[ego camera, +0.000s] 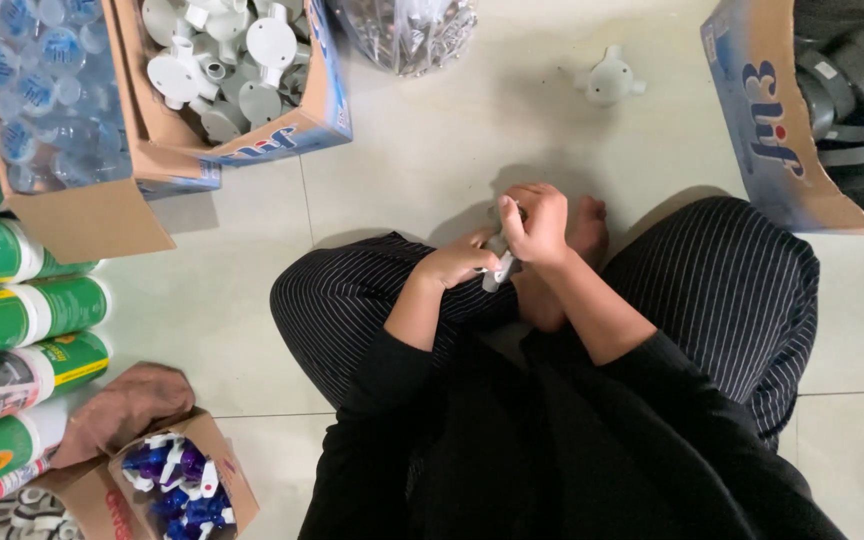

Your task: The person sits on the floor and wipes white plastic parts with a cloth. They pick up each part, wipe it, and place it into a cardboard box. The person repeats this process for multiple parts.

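- Along the far left, green-labelled cans (12, 320) are lying on their sides in a stack, with a cardboard box of clear blue-capped bottles (47, 90) standing above them.
- Just beside that box, another carton of pale grey round plastic fittings (232, 60) is sitting open on the tiled floor (432, 150).
- At the lower left, a small box of blue and white spray nozzles (177, 480) is resting next to a brown cloth (122, 405).
- The person is sitting cross-legged in striped trousers, and the left hand (457, 265) is curling closed around the lower end of a small white spray-nozzle piece (500, 268).
- That piece is sitting between the two hands, above the lap; its long axis is running steeply, lower end toward the person, upper end hidden under the fingers, so I cannot tell which way its tip is facing.
- The right hand (537, 222) is closing over the top of the piece, fingers bent tightly.
- Farther off, a single grey fitting (610, 80) is lying alone on the floor.
- At the far right, a cardboard box (767, 120) is holding dark grey parts.
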